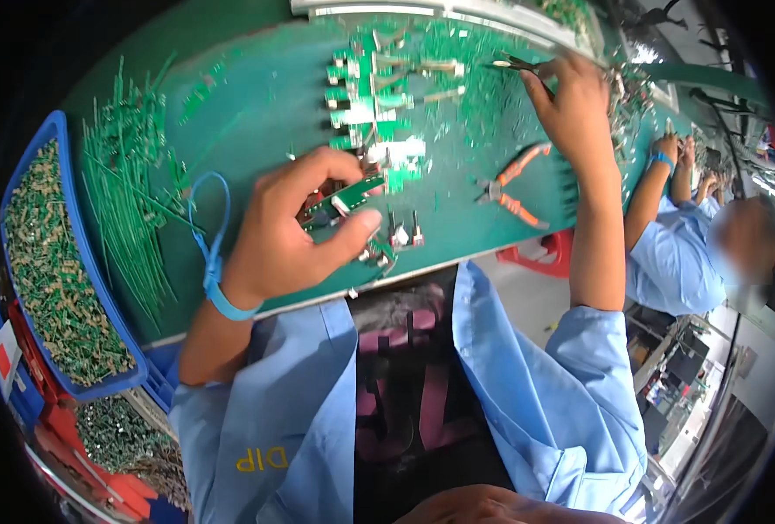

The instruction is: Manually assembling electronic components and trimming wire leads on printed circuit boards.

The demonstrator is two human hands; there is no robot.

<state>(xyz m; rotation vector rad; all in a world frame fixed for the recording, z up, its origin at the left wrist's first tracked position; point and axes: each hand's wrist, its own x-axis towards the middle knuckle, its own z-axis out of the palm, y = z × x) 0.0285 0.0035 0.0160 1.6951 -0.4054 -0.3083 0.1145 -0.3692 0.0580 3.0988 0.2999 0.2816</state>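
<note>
My left hand [278, 223] is closed around a small green circuit board [345, 202] with components on it, held above the near part of the green work mat [256, 105]. Off to the right, my right hand [575, 109] grips a dark tool with slim pointed tips [517, 63]; its exact kind is hard to make out. Between the hands lies a pair of orange-handled cutters [518, 179], jaws toward the left. A strip of joined green circuit boards [370, 96] with plugs and leads stretches away beyond my left hand. Loose small boards [377, 254] lie beneath that hand.
Long thin green strips [125, 175] are piled on the left. Beside them stands a blue bin [99, 306] full of small boards. Green scraps [492, 96] are scattered at the far right of the mat. A red stool [549, 255] and a co-worker [680, 253] are to the right.
</note>
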